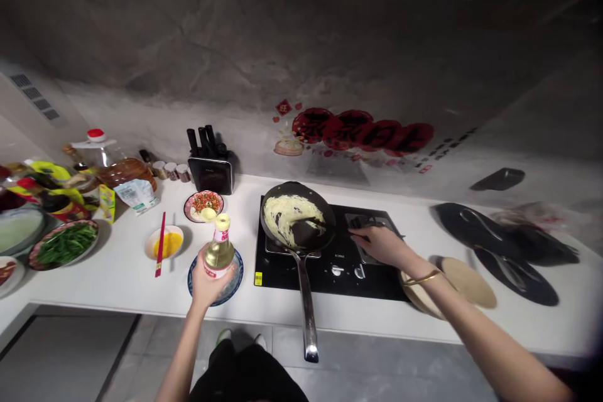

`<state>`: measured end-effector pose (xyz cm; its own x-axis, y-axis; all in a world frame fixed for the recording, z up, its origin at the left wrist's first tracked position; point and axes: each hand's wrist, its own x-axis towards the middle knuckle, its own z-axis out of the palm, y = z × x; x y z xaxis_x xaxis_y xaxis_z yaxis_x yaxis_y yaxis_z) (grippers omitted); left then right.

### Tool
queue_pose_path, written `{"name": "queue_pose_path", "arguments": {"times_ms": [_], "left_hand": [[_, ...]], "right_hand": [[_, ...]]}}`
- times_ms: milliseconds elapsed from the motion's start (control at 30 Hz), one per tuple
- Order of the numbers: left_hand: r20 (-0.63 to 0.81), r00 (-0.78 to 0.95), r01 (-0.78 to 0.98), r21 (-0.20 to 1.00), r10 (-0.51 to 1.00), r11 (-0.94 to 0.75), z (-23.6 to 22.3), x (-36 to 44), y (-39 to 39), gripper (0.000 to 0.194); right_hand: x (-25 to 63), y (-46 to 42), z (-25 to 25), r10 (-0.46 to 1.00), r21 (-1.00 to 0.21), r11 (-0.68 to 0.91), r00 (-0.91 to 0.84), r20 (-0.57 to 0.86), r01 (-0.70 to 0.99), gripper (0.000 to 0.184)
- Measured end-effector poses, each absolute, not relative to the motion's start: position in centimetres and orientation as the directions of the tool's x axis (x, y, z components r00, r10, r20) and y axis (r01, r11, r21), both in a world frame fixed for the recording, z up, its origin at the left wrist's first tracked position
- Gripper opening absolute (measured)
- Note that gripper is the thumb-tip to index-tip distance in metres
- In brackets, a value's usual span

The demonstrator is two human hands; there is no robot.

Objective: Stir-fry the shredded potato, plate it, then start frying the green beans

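Observation:
My left hand [211,282] is wrapped round a clear bottle [220,254] of pale yellow liquid. Its yellow flip cap stands open, and it is held above a blue-patterned plate [239,269]. To the right, a frying pan [301,361] sits on the left burner, its long metal handle pointing at me. Pale yellow, egg-like food [282,217] covers much of the pan's inside. My right hand [379,244] is closed beside the pan, over the cooktop, on a dark spatula [316,223] whose end reaches into the food; its dark handle blends into the cooktop.
Left of the bottle are a bowl of beaten egg [168,244] with red chopsticks [161,245] across it, a plate of chopped chilli [206,204] and a plate of greens [66,244]. A knife block [210,173] stands behind. Pan lids [516,276] lie right of the cooktop [301,276].

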<state>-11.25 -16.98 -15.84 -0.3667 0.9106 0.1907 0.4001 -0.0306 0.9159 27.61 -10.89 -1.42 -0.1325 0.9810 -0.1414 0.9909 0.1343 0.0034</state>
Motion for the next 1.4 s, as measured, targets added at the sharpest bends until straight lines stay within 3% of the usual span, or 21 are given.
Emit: {"name": "queue_pose_path", "arguments": {"times_ms": [133,233,333,467,567,667,767,867,1033,1233,1333,1400], "left_hand": [[0.194,-0.358,0.408,0.913,0.913,-0.033,-15.5,-11.3,-16.7,0.066],[0.206,-0.335,0.431,0.901,0.919,-0.045,-15.7,-11.0,-16.7,0.066],[0.216,-0.31,0.45,0.891,0.926,-0.057,-16.1,-10.8,-16.7,0.065],[0.213,-0.297,0.447,0.893,0.931,-0.062,-16.3,-10.7,-16.8,0.065],[0.21,-0.297,0.437,0.897,0.931,-0.063,-16.5,-10.8,-16.8,0.065],[0.192,-0.287,0.442,0.896,0.939,-0.047,-16.6,-10.7,-16.9,0.066],[0.172,-0.269,0.444,0.895,0.948,-0.036,-16.5,-10.6,-16.9,0.066],[0.171,-0.255,0.449,0.893,0.952,-0.04,-16.2,-10.4,-16.9,0.065],[0.19,-0.237,0.45,0.891,0.953,-0.066,-15.9,-10.2,-16.8,0.065],[0.209,-0.192,0.443,0.89,0.959,-0.105,-16.0,-9.7,-16.3,0.065],[0.224,-0.174,0.442,0.888,0.959,-0.128,-15.7,-9.5,-15.8,0.064],[0.232,-0.163,0.449,0.883,0.959,-0.137,-15.3,-9.4,-15.5,0.063]], "right_hand": [[24.3,-10.1,-4.9,0.992,-0.036,0.045,-0.049,-0.113,0.998,0.04],[22.7,-9.9,-5.4,0.98,-0.043,0.137,-0.142,-0.136,0.99,0.039],[22.9,-10.4,-3.9,0.944,0.039,0.273,-0.261,-0.2,0.961,0.038],[25.7,-11.2,0.0,0.958,0.16,0.223,-0.186,-0.22,0.962,0.038],[27.3,-11.8,2.5,0.944,0.108,0.198,-0.16,-0.29,0.974,0.035],[26.4,-12.3,2.7,0.903,0.091,0.29,-0.241,-0.356,0.953,0.034],[23.6,-11.8,0.2,0.915,0.195,0.349,-0.288,-0.283,0.917,0.038],[21.2,-9.8,-3.1,0.954,0.246,0.266,-0.217,-0.207,0.932,0.041],[23.4,-7.3,-4.2,0.975,0.117,0.036,-0.009,-0.223,0.992,0.04],[29.6,-9.5,2.2,0.933,0.011,0.12,-0.108,-0.343,0.993,0.035],[30.4,-10.9,1.9,0.917,-0.031,0.112,-0.116,-0.381,0.993,0.037],[30.4,-12.0,-0.1,0.946,-0.082,0.043,-0.066,-0.316,0.996,0.039]]}}
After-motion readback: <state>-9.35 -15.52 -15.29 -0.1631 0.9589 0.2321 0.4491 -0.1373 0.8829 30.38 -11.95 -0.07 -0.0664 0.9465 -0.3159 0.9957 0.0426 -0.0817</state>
